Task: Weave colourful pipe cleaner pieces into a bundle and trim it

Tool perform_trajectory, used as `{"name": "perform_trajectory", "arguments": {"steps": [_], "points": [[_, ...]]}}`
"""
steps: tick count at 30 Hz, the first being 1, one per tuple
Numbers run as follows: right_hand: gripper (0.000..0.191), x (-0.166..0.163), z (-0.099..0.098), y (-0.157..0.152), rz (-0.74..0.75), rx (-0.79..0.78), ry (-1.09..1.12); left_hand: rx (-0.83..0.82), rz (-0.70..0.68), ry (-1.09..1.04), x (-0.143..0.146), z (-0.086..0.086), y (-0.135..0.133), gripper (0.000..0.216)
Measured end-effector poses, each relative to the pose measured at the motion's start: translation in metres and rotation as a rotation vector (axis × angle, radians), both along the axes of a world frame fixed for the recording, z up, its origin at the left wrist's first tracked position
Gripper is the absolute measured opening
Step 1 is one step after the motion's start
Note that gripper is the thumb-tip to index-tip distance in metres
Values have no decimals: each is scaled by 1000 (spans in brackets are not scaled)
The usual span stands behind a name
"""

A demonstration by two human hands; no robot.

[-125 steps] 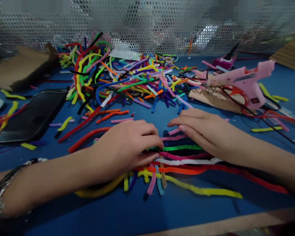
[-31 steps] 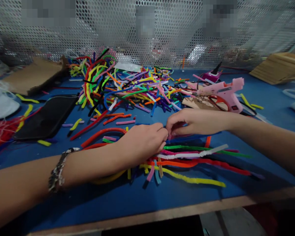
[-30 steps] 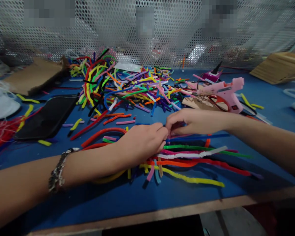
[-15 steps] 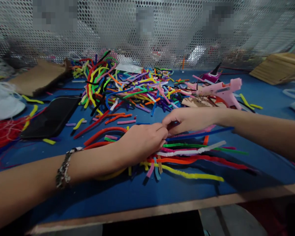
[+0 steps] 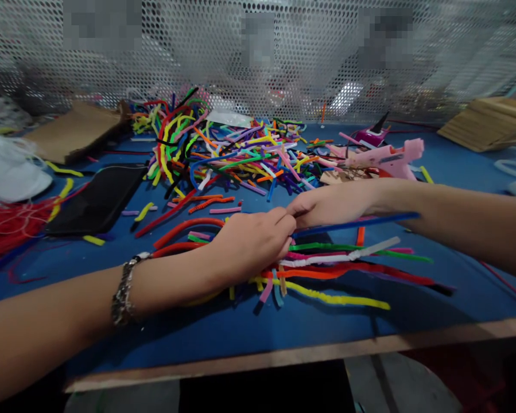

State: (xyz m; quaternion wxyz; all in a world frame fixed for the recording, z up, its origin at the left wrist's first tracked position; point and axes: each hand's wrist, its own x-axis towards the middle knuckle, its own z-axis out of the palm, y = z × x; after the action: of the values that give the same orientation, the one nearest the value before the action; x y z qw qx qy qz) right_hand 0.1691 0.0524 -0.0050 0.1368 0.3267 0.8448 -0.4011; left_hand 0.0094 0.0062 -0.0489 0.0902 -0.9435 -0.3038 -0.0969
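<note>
My left hand (image 5: 249, 244) rests curled on a row of long pipe cleaners (image 5: 348, 269) laid side by side on the blue table (image 5: 283, 338): green, white, pink, orange, red, yellow. It wears a metal bracelet (image 5: 122, 289). My right hand (image 5: 330, 202) meets it fingertip to fingertip, pinching the end of a blue pipe cleaner (image 5: 361, 222) that is lifted slightly above the row and runs off to the right under my forearm.
A big heap of mixed pipe cleaners (image 5: 223, 149) lies at the back centre. A pink glue gun (image 5: 387, 158) sits right of it on cardboard. A black phone (image 5: 98, 201), red thread (image 5: 8, 221) and cardboard (image 5: 74, 129) lie left. A perforated metal screen (image 5: 258, 57) closes the back; people behind it.
The right hand has raised the blue pipe cleaner off the row and drawn its end against my left fingertips. The view has tilted down a little, showing more of the table's front edge.
</note>
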Motion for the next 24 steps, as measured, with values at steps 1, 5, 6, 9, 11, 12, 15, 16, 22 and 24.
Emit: {"name": "perform_trajectory", "arguments": {"steps": [1, 5, 6, 9, 11, 12, 15, 16, 22, 24], "points": [[24, -1, 2, -2, -18, 4, -11, 4, 7, 6, 0, 1, -1, 15], [20, -2, 2, -5, -56, -1, -21, 12, 9, 14, 1, 3, -3, 13], [21, -2, 1, -5, -42, 0, -26, 9, 7, 14, 1, 3, -3, 13], [20, 0, -5, -4, 36, 87, -52, -16, -3, -5, 1, 2, -3, 14], [19, 2, -7, -7, 76, 191, -48, -69, -22, -34, 0, 2, 0, 14], [19, 5, -6, -9, 86, 251, -33, -106, -36, -54, -2, 2, 2, 15], [20, 15, 5, -21, 43, 522, 47, -247, -110, -78, -8, 4, 11, 17], [20, 20, 9, -25, -3, 644, 83, -289, -147, -65, -11, 4, 14, 20], [18, 23, 11, -60, -65, 943, 90, -300, -259, 38, -20, 5, 24, 35], [14, 17, 0, -71, -33, 998, 67, -285, -277, 76, -18, 7, 25, 34]]}}
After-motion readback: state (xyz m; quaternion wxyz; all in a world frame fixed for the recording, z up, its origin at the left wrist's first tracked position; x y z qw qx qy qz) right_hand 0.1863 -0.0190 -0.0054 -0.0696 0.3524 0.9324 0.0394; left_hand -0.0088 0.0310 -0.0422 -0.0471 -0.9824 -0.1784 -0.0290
